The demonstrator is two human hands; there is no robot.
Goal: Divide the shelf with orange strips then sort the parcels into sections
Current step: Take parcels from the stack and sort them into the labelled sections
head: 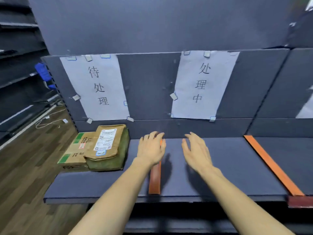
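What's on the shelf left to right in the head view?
Cardboard box → green-brown parcel → left hand over the first orange strip → right hand → second orange strip.

Both bare forearms reach forward from the lower edge of the view, angling in toward each other. The left hand (151, 148) is held palm down, its back toward the camera, fingers extended forward and slightly spread with the fingertips a little bent. The right hand (196, 150) is turned partly on edge, palm facing inward toward the left hand, fingers straight and loosely together, thumb apart on the inner side. The two hands are near each other at about the same reach but apart, and neither has its fingers curled around anything.
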